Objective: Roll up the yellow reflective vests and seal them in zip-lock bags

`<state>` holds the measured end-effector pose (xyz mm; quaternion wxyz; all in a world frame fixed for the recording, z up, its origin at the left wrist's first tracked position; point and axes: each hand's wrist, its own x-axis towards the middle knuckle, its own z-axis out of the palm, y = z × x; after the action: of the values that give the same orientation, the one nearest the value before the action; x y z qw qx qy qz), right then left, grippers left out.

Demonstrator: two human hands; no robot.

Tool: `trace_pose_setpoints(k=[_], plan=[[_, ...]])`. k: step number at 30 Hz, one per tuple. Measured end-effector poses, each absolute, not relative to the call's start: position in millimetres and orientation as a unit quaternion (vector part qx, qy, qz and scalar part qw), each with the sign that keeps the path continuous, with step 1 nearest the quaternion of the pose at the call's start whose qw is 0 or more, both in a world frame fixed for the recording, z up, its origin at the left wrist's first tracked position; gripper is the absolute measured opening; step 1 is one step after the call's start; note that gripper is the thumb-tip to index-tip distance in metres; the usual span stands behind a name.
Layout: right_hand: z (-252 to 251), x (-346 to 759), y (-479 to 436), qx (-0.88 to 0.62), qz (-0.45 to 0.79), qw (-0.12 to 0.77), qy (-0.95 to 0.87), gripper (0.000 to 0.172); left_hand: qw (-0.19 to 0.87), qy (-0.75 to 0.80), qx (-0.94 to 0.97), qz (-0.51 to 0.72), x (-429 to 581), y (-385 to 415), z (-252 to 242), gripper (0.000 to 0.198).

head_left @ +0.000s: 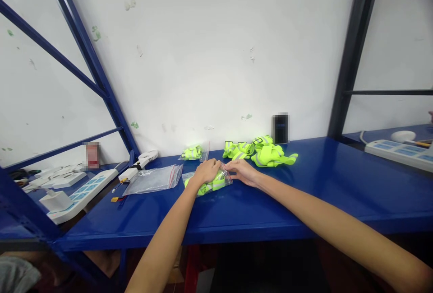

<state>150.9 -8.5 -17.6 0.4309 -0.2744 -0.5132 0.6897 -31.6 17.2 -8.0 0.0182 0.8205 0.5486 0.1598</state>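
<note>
A clear zip-lock bag (219,183) with a folded neon-yellow reflective strap inside lies on the blue table. My left hand (207,171) rests over its top, fingers curled together on the plastic; the fingertips are partly hidden. At the bag's right end, my right hand (244,172) pinches the edge by the red zip line between thumb and fingers. Just behind the hands is another filled zip-lock bag (192,152). Loose neon-yellow reflective straps (270,154) are heaped behind and to the right of my right hand.
Flat, clear zip bags (154,180) lie left of my hands, beside a white handheld fan (148,157) and a small yellow connector (115,199). A dark device (280,128) leans on the wall. Power strips (84,196) flank the blue table (304,207); metal posts (352,53) rise at its sides.
</note>
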Motion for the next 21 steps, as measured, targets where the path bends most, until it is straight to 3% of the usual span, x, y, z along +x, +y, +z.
trace_pose_setpoints(k=[4, 8, 14, 21], plan=[[-14, 149, -15, -0.347, 0.621, 0.436, -0.552, 0.018, 0.013, 0.585, 0.793, 0.171, -30, 10, -3, 0.041], [-12, 141, -24, -0.291, 0.624, 0.414, -0.596, 0.026, -0.012, 0.599, 0.774, 0.206, -26, 1, 4, 0.034], [-15, 133, -13, -0.262, 0.645, 0.404, -0.593, 0.032, -0.059, 0.529, 0.793, 0.296, -17, -12, 4, 0.027], [-24, 140, 3, -0.25, 0.54, 0.395, -0.7, 0.043, -0.052, 0.469, 0.793, 0.385, -12, -18, 6, 0.023]])
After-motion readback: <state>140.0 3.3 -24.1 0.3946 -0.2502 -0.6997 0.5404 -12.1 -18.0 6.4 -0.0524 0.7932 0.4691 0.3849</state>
